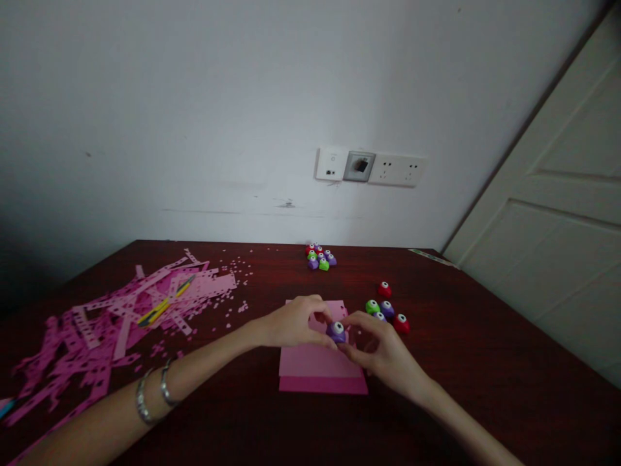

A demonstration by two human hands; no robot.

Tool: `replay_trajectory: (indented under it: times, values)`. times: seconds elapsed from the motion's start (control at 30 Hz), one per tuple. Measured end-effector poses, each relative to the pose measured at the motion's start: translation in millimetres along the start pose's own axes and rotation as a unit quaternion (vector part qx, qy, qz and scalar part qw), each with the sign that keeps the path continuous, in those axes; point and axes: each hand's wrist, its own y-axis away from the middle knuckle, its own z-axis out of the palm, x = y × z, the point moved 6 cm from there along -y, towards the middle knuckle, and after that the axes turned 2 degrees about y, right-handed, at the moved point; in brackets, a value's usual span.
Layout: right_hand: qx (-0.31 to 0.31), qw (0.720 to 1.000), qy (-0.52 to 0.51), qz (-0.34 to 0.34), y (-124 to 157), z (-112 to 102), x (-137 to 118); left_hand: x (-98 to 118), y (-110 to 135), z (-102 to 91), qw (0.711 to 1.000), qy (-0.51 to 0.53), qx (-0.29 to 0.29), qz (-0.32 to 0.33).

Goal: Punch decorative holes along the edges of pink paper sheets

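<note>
Both hands meet over a small stack of pink paper [317, 372] in the middle of a dark red table [485, 362]. Between them sits a purple craft punch [336, 331] with a white button on top. My left hand [294, 321] curls its fingers against the punch's left side and the paper's top edge. My right hand [378, 346] pinches the punch from the right. Two silver bangles circle my left wrist [154, 391].
Several small punches, green [372, 306], purple and red [400, 323], lie just right of the paper; another cluster [320, 257] sits by the wall. Punched pink strips and confetti [121, 323] with a yellow cutter [162, 304] cover the left side. A door [557, 213] stands at the right.
</note>
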Motion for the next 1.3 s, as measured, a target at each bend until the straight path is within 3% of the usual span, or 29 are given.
replay_trajectory:
  times: [0.13, 0.3, 0.47, 0.9, 1.17, 1.3]
  values:
    - [-0.003, 1.0, -0.011, 0.027, -1.3, -9.4, 9.9, -19.4, -2.4, -16.7, 0.999, -0.041, 0.012, -0.013]
    - [0.016, 0.995, -0.018, 0.094, 5.6, -28.8, 40.9, -75.1, 0.9, -46.7, 0.984, -0.147, 0.028, -0.094]
    - [-0.036, 0.988, -0.029, 0.148, 13.8, -23.2, 63.2, -110.9, 7.6, -47.1, 0.976, -0.154, -0.006, -0.154]
    - [-0.045, 0.989, -0.022, 0.141, 11.0, -15.3, 79.6, -117.4, 5.2, -38.2, 0.98, -0.134, -0.028, -0.147]
    - [-0.042, 0.991, -0.019, 0.128, 11.2, -15.1, 78.3, -119.7, 4.2, -36.6, 0.985, -0.07, -0.025, -0.155]
    - [-0.04, 0.99, -0.022, 0.13, 11.6, -16.1, 79.1, -124.3, 3.1, -35.5, 0.984, 0.014, -0.011, -0.176]
